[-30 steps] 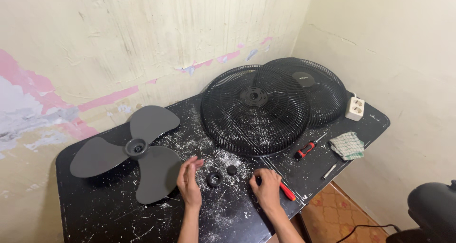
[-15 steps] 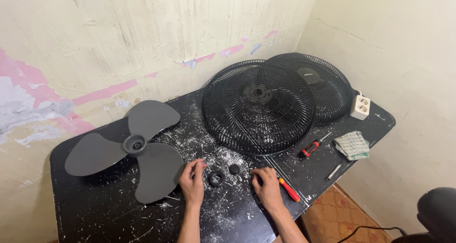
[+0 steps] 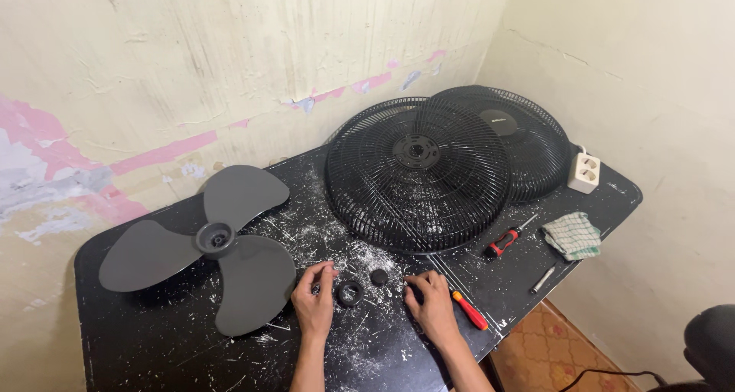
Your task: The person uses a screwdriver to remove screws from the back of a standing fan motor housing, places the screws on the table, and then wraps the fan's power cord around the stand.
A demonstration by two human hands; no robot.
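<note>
Black and paint-speckled, the table (image 3: 153,361) is set into the corner of two cream walls, and every fan part is laid flat on it, apparently so that nothing rolls off. Two black wire fan guards (image 3: 419,174) are stacked overlapping at the back right, the front one lying partly over the rear one. A grey three-blade fan blade (image 3: 207,246) is spread at the left, hub upward. A white socket block (image 3: 583,171) and a checked cloth (image 3: 572,235) are kept at the right edge, with a red-and-black screwdriver (image 3: 505,241) near the guards and a red-handled screwdriver (image 3: 468,309) just beside the right hand (image 3: 432,308).

Both hands are rested palm down on the tabletop, fingers loosely curled, nothing gripped. A black ring nut (image 3: 350,293) is found between them, just beside the left hand (image 3: 315,304), untouched as far as can be told. A small black cap (image 3: 379,276) is placed slightly beyond it, apart from both hands.
</note>
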